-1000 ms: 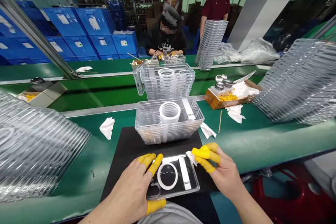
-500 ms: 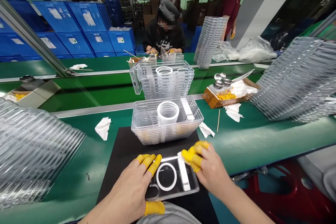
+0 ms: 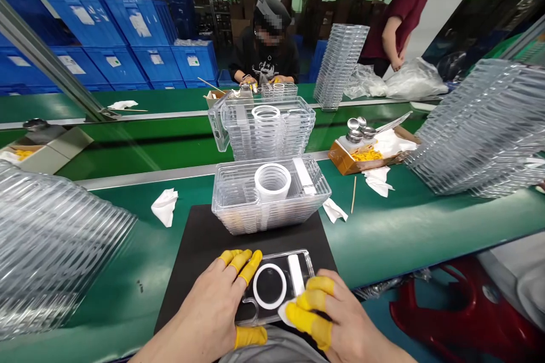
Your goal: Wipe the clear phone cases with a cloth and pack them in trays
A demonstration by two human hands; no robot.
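A clear phone case (image 3: pixel 305 258) with a white ring and a white bar lies flat on a black mat (image 3: pixel 187 255). My left hand (image 3: pixel 215 298) holds its left end, with fingers at the far edge and thumb at the near edge. Yellow finger cots cover the fingertips of both hands. My right hand (image 3: pixel 330 312) pinches a folded white wipe (image 3: pixel 286 313) against the near right part of the case, over the lower end of the bar. Just beyond stands a stack of similar clear cases (image 3: pixel 238 204).
Another case stack (image 3: pixel 272 130) stands behind. Leaning stacks of clear cases flank me, left (image 3: pixel 55 244) and right (image 3: pixel 481 130). A cardboard box (image 3: pixel 347 163) holds yellow finger cots and metal-topped bottles. Across the bench a person (image 3: pixel 268 57) sits working; another person (image 3: pixel 398 22) stands behind.
My right hand has moved with the wipe from the case's far right corner down to its near edge. My left hand stays put. The standing person has moved further into view.
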